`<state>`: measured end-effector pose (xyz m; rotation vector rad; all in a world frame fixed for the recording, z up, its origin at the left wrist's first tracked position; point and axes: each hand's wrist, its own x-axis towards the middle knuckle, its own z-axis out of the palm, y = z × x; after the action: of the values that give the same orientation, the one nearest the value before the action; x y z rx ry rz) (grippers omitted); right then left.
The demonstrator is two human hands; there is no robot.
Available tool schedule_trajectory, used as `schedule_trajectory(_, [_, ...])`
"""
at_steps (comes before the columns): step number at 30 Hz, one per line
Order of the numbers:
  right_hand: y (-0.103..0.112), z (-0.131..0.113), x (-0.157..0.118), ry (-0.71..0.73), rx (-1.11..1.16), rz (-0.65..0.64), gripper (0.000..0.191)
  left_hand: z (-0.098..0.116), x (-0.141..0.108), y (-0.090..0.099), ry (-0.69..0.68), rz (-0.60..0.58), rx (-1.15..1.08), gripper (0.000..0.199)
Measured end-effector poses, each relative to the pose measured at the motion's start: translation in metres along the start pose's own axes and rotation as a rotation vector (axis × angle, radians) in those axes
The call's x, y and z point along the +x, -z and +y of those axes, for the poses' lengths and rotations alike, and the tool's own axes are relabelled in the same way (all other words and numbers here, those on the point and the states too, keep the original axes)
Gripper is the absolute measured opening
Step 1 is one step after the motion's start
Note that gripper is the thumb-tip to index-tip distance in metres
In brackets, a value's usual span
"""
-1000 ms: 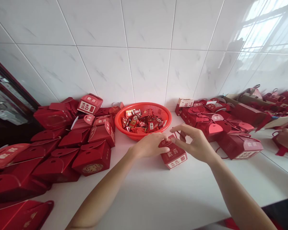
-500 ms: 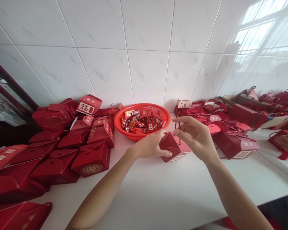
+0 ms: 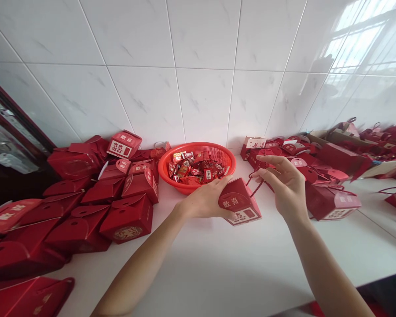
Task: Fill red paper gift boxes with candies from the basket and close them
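In the head view my left hand (image 3: 204, 200) grips the left side of a small red paper gift box (image 3: 236, 196). The box is tilted, showing its printed front and a white panel with double-happiness characters. To its right, my right hand (image 3: 285, 182) pinches the dark red cord (image 3: 258, 186) that comes out of the box top. Just behind the box stands a round red plastic basket (image 3: 163, 176), partly covered by my left hand. Wrapped candies (image 3: 194, 169) lie inside it.
Red gift boxes (image 3: 127, 218) crowd the left of the white table (image 3: 211, 268). Another red box (image 3: 333, 201) stands to the right, in front of a pile of flatter red boxes and cords. A white tiled wall (image 3: 203, 101) rises behind.
The box has turned and tilted, so its printed front shows. My right hand has moved right, drawing the cord out sideways. At the far right, the other person's hand has mostly left view.
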<state>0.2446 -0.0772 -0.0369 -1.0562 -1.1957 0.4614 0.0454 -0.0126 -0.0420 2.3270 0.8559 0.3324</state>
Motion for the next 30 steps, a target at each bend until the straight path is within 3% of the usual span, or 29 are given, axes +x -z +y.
schedule_trajectory(6, [0.012,0.04,0.001,-0.126,-0.046,-0.023,0.029,0.002,0.005,-0.011,0.063,0.025,0.082,0.08])
schedule_trajectory(10, [0.013,0.055,-0.008,-0.183,-0.113,-0.116,0.034,0.0,0.01,-0.028,0.099,0.006,0.23,0.067])
schedule_trajectory(17, [0.007,0.062,-0.02,-0.087,-0.37,-0.255,0.034,-0.002,0.02,-0.064,0.108,0.242,0.262,0.065])
schedule_trajectory(23, [-0.002,0.06,-0.029,-0.034,-0.637,-0.366,0.024,-0.008,0.026,-0.082,0.075,0.375,0.133,0.059])
schedule_trajectory(28, [-0.004,0.063,-0.029,-0.047,-0.77,-0.367,0.028,-0.034,0.014,-0.095,-0.113,0.412,-0.14,0.083])
schedule_trajectory(30, [-0.004,0.065,-0.03,-0.043,-0.824,-0.359,0.03,-0.046,0.005,-0.102,-0.126,0.419,-0.221,0.087])
